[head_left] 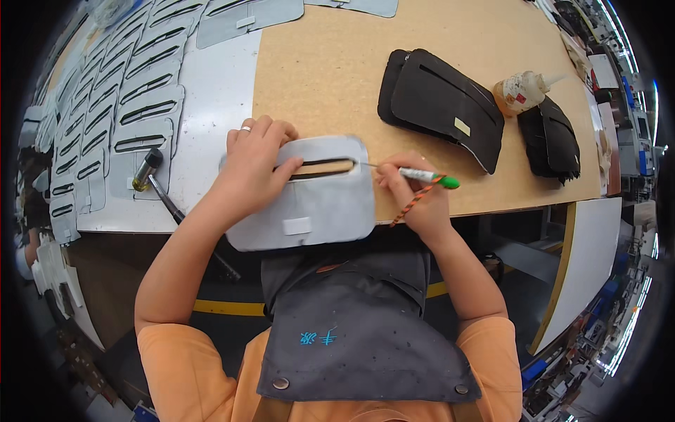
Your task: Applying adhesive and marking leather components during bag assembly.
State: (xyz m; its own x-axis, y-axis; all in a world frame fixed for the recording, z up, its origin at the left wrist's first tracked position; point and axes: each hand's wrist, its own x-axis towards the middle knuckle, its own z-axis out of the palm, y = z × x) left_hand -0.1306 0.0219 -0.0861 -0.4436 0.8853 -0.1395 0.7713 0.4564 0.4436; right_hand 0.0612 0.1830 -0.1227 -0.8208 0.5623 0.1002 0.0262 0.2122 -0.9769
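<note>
A grey rounded panel (330,211) with a long dark-edged slot (327,167) and a small white label (297,226) lies at the table's front edge, its near part hanging over. My left hand (259,158) holds its left side, fingers bent near the far edge and thumb beside the slot. In my right hand (415,193) is a white pen-shaped tool (416,174) with a green end, pinched between thumb and fingers. Its thin tip points left and reaches the slot's right end. An orange-and-black cord (415,204) hangs from the tool.
Rows of similar grey panels (151,81) cover the left side. A hammer (167,200) lies left of my left forearm. Dark stacked pieces (443,98), a glue-like bottle (520,93) and another dark bundle (550,141) occupy the right side of the table (330,70).
</note>
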